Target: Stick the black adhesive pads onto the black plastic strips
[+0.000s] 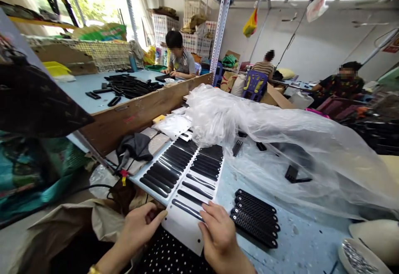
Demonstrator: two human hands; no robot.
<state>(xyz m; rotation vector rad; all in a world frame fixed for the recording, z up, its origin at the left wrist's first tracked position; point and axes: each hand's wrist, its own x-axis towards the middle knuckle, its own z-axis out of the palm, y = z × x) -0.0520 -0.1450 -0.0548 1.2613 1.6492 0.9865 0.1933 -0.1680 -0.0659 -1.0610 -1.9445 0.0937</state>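
A white backing sheet (182, 226) carries black adhesive strips (195, 190) and hangs over the table's front edge toward my lap. My left hand (140, 226) is at its left edge, fingers curled and the thumb tip against the sheet. At the right edge, my right hand (220, 230) has its thumb and forefinger around the right end of the lowest black strip (187, 209). To its right lies a stack of black textured bars (255, 218) with round holes at their ends. Beside this sheet is another sheet of black strips (158, 178).
Clear plastic film (274, 128) covers much of the blue table (299, 228), with small black parts underneath. A white bowl (361, 257) of small metal pieces stands front right. A wooden board (146, 114) edges the neighbouring table, where a person (181, 58) works beside piled black parts (124, 85).
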